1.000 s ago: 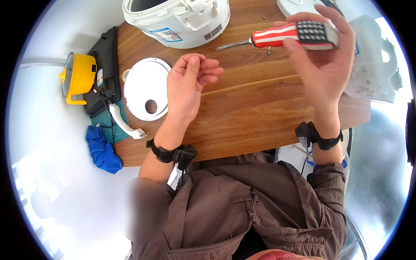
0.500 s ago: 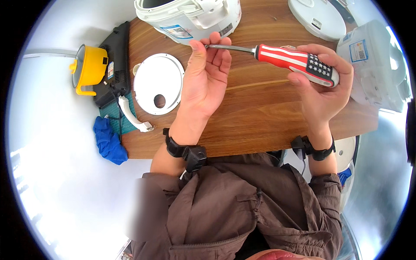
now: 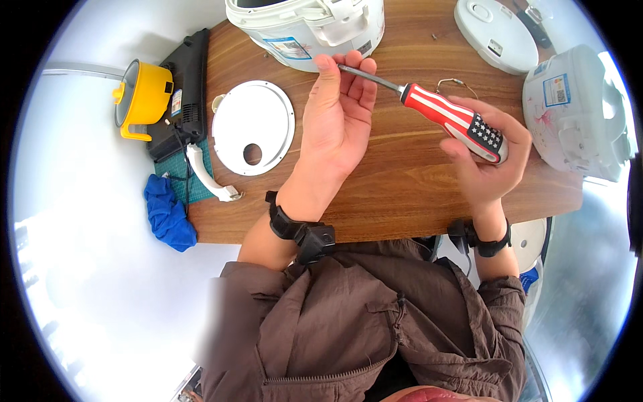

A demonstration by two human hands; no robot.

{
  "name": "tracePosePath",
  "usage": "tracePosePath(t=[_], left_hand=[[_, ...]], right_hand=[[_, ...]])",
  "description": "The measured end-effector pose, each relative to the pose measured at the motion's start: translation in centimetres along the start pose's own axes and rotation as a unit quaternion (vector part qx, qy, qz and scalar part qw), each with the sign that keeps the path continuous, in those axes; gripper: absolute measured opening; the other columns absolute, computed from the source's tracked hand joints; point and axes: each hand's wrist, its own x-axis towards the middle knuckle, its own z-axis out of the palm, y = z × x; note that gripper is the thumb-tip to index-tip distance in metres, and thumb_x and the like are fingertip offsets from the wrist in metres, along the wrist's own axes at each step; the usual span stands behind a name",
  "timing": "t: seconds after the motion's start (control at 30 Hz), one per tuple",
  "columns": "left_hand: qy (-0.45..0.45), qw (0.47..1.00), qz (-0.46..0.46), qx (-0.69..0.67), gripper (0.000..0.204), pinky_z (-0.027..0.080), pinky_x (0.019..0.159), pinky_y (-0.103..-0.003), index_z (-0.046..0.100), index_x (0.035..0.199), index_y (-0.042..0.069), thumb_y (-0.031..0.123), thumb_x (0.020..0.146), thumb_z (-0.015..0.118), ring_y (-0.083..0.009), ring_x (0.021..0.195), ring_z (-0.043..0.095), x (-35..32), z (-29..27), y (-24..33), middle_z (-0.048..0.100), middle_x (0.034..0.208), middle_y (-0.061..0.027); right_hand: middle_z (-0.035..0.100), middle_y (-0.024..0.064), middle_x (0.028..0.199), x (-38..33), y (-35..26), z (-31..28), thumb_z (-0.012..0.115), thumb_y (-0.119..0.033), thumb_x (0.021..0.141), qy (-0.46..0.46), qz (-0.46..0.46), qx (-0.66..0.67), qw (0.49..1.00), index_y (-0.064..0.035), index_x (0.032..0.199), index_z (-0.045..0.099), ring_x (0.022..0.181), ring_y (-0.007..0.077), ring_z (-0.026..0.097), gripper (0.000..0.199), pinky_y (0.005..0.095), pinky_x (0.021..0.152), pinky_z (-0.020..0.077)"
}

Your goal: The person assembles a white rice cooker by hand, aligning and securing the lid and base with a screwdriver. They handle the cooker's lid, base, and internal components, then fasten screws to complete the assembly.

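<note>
My right hand is wrapped round the handle of a screwdriver, which is red and white with white stars on a black patch. Its metal shaft slants up to the left. The tip ends at the thumb and fingertips of my left hand, which is turned palm up with its fingers curled. Whatever small thing those fingertips pinch is hidden. Just beyond my left hand stands a white rice cooker body with its top open. To the left of that hand lies a white round plate with one large hole.
A white round lid and a second white cooker stand at the right. Short wiring lies behind the screwdriver. On the left are a yellow pot, a black appliance, a white handle and a blue cloth.
The screwdriver now slants more steeply, its handle lower and nearer me. My left hand has shifted slightly right, staying at the tip. The whole view has moved a little.
</note>
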Motion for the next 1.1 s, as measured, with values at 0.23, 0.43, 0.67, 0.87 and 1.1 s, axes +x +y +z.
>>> tracePosePath(t=[0.23, 0.43, 0.67, 0.87, 1.1], left_hand=[[-0.013, 1.000, 0.006, 0.021, 0.038, 0.053, 0.093, -0.030, 0.063, 0.117, 0.011, 0.044, 0.099, 0.068, -0.0162, 0.104, 0.068, 1.5, 2.5, -1.2, 0.070, 0.112, -0.0004], [-0.054, 0.998, -0.016, -0.009, 0.033, 0.051, 0.094, -0.031, 0.063, 0.126, 0.008, 0.034, 0.106, 0.062, -0.0166, 0.104, 0.067, 2.3, 3.3, -1.6, 0.071, 0.113, -0.0032], [-0.085, 0.991, -0.042, -0.090, 0.026, 0.056, 0.091, -0.033, 0.063, 0.127, 0.004, 0.021, 0.109, 0.054, -0.0202, 0.099, 0.068, 3.0, 2.6, -0.9, 0.072, 0.109, -0.0050], [-0.079, 0.993, -0.033, -0.085, 0.028, 0.057, 0.090, -0.035, 0.062, 0.129, 0.003, 0.022, 0.109, 0.054, -0.0213, 0.098, 0.069, 3.2, 2.5, -0.8, 0.073, 0.109, -0.0059], [-0.069, 0.994, -0.030, -0.084, 0.034, 0.056, 0.092, -0.037, 0.061, 0.133, 0.003, 0.024, 0.107, 0.057, -0.0248, 0.100, 0.069, 3.6, 2.1, -0.8, 0.073, 0.108, -0.0082]], right_hand=[[0.074, 0.0205, 0.104, -0.5, -1.9, -1.0, 0.090, -0.013, 0.079, -0.049, -0.072, -0.255, 0.963, 0.0003, 0.123, 0.065, 0.089, 0.0306, 0.075, 0.052, 0.0336, 0.076, 0.0602], [0.074, 0.0188, 0.103, -0.6, -2.0, -0.3, 0.091, -0.011, 0.078, -0.020, -0.113, -0.305, 0.945, -0.0001, 0.123, 0.065, 0.085, 0.0291, 0.075, 0.054, 0.0318, 0.070, 0.0601], [0.073, 0.0166, 0.104, -0.1, -1.3, 0.8, 0.091, -0.009, 0.077, -0.020, -0.147, -0.297, 0.943, 0.0000, 0.123, 0.065, 0.083, 0.0266, 0.074, 0.054, 0.0302, 0.065, 0.0598], [0.073, 0.0156, 0.106, 0.3, -1.3, 1.3, 0.090, -0.008, 0.076, -0.020, -0.151, -0.299, 0.942, -0.0008, 0.124, 0.065, 0.084, 0.0259, 0.074, 0.054, 0.0308, 0.064, 0.0604], [0.073, 0.0138, 0.107, 0.4, -0.8, 1.9, 0.090, -0.008, 0.076, -0.014, -0.166, -0.297, 0.940, -0.0024, 0.124, 0.065, 0.085, 0.0255, 0.075, 0.054, 0.0309, 0.064, 0.0609]])
